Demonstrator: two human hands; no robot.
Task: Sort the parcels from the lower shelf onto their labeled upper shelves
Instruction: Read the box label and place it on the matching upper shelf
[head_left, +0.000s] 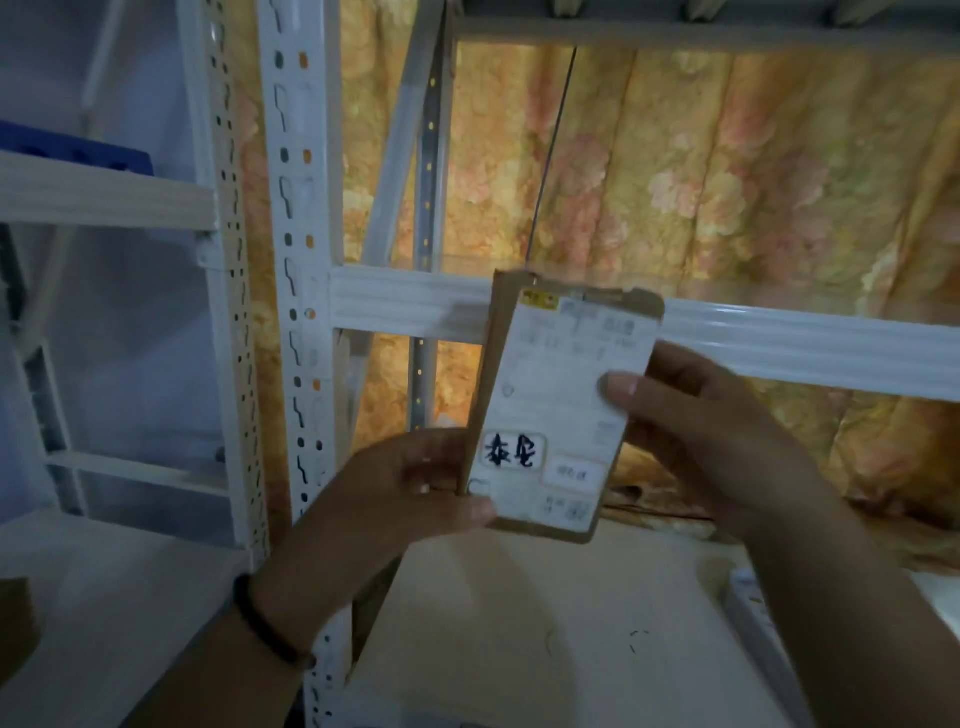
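Observation:
A small flat cardboard parcel (558, 410) is held upright in front of me, its white shipping label facing the camera with black handwritten characters at the lower left. My left hand (415, 483) grips its lower left edge, thumb on the front. My right hand (696, 415) holds its right side, thumb pressed on the label. The parcel hovers in front of the white beam (779, 348) of an upper shelf, above the pale shelf board (545, 623) below.
White perforated uprights (298, 291) stand to the left of the parcel. A neighbouring rack at left carries a blue object (78, 153) on its shelf. A floral curtain (701, 171) hangs behind the shelves. A white item (753, 608) lies at the right of the lower board.

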